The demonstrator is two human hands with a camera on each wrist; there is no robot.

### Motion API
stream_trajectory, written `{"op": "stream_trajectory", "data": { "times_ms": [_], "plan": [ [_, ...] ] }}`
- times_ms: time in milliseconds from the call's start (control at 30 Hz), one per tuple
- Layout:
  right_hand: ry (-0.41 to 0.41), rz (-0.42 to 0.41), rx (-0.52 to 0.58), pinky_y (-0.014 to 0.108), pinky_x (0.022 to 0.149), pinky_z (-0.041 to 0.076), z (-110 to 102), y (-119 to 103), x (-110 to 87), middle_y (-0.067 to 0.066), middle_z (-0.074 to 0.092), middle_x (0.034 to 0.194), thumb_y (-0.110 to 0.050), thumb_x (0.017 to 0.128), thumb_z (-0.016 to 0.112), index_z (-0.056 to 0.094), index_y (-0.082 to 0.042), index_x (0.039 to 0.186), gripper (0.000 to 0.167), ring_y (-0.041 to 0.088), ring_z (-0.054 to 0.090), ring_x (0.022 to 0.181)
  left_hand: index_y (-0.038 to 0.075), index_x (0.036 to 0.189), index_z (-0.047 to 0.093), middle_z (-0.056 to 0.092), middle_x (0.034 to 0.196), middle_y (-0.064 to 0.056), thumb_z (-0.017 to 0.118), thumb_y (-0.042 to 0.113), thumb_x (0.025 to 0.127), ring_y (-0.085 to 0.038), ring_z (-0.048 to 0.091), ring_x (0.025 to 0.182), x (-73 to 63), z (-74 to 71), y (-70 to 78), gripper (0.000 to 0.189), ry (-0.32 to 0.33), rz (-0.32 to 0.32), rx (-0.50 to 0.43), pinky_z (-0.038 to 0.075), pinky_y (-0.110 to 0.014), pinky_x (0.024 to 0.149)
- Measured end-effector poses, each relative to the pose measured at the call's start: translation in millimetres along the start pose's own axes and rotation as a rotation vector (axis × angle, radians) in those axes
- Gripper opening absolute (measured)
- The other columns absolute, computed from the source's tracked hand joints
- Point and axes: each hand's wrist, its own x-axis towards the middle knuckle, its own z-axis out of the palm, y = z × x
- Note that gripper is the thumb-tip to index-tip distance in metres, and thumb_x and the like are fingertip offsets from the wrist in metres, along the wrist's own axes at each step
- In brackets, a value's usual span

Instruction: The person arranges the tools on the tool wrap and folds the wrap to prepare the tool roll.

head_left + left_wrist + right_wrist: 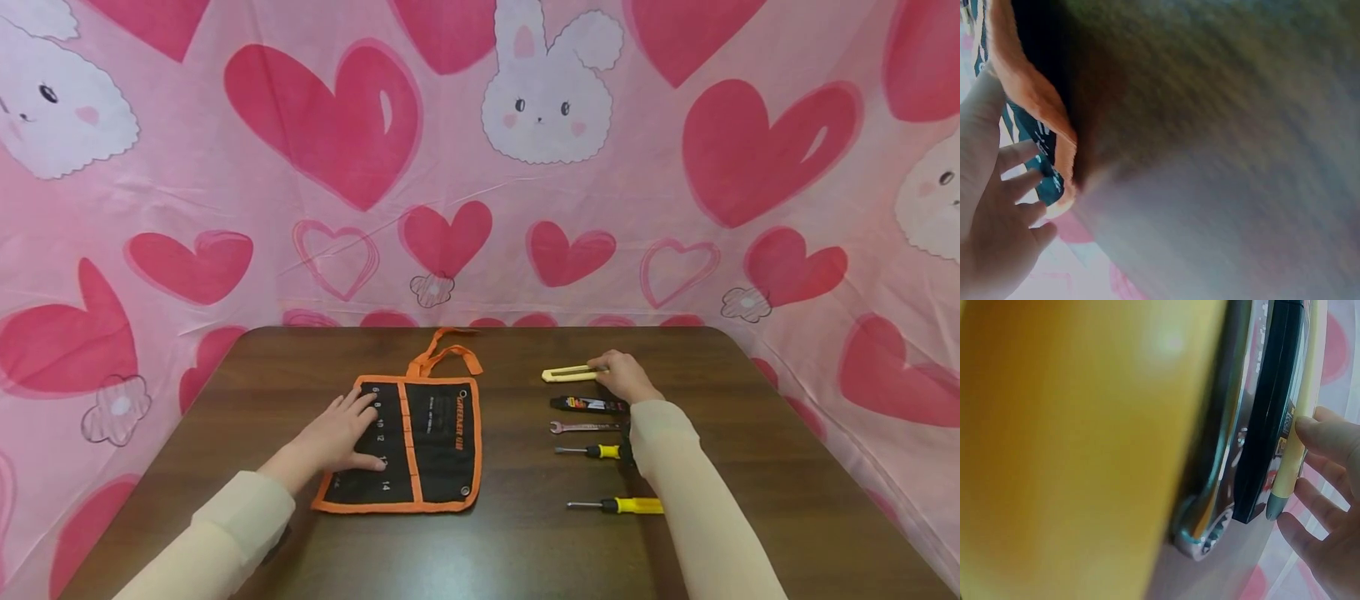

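Grasping a tool appears to be the step in hand. Right hand [626,377] pinches a slim cream-yellow plastic utility knife [568,375] with a grey end, thumb on one side and fingers on the other; the knife's far part points out leftward from the fingers. Whether it is off the brown wood-grain table [517,550] cannot be told. Left hand [341,435] lies with fingers spread and thumb apart, over the left part of a flat black fabric tool pouch [444,450] with orange edging and printed white numbers; the pouch's orange fabric ties [450,354] trail beyond that hand. On the near side of the right hand, in order toward the body: a flat black case [573,403] with a coloured label, a silver metal wrench [581,427], a short screwdriver [606,452] with yellow-and-black handle, and a longer screwdriver [633,505] with yellow handle, partly behind the right sleeve [663,442]. Judgement: next move calls for keeping the pinch firm and raising the knife clear of the case just beside it, left hand steadying the pouch.
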Motion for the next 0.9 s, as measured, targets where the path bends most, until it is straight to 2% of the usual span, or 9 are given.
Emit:
{"op": "stream_trajectory", "data": {
  "times_ms": [233, 367, 567, 900],
  "plan": [
    [0.002, -0.005, -0.003, 0.052, 0.086, 0.042, 0.6, 0.7, 0.3, 0.026, 0.054, 0.113, 0.001, 0.085, 0.061, 0.062, 0.004, 0.113, 0.029, 0.042, 0.051, 0.104, -0.004, 0.133, 0.04, 0.032, 0.139, -0.027, 0.067, 0.063, 0.069, -0.046, 0.026, 0.128, -0.4, 2.9, 0.3, 0.097, -0.04, -0.037, -0.063, 0.024, -0.057, 0.1],
    [-0.006, 0.002, -0.001, 0.052, 0.086, 0.042, -0.2, 0.4, 0.4, 0.026, 0.054, 0.114, 0.002, 0.085, 0.061, 0.063, 0.003, 0.114, 0.029, 0.042, 0.05, 0.105, -0.006, 0.138, 0.031, 0.027, 0.143, -0.025, 0.064, 0.065, 0.07, -0.044, 0.022, 0.131, 0.3, 3.7, 1.4, 0.104, -0.081, -0.068, -0.071, 0.022, -0.056, 0.102],
    [-0.02, 0.023, 0.007, 0.053, 0.087, 0.041, -1.1, -0.1, 0.4, 0.026, 0.052, 0.117, 0.001, 0.086, 0.06, 0.062, 0.002, 0.116, 0.03, 0.043, 0.048, 0.108, -0.005, 0.14, 0.03, 0.02, 0.147, -0.024, 0.06, 0.07, 0.07, -0.043, 0.013, 0.133, 2.2, 7.5, 4.8, 0.107, -0.1, -0.099, -0.064, 0.021, -0.057, 0.102],
    [-0.006, 0.016, -0.018, 0.053, 0.087, 0.041, 0.1, 1.1, 0.7, 0.025, 0.055, 0.115, 0.0, 0.085, 0.061, 0.063, 0.002, 0.115, 0.029, 0.042, 0.05, 0.106, -0.005, 0.142, 0.026, 0.016, 0.147, -0.026, 0.059, 0.07, 0.071, -0.043, 0.015, 0.133, 5.6, 11.6, 5.3, 0.109, -0.119, -0.096, -0.084, 0.022, -0.056, 0.102]
  ]
}}
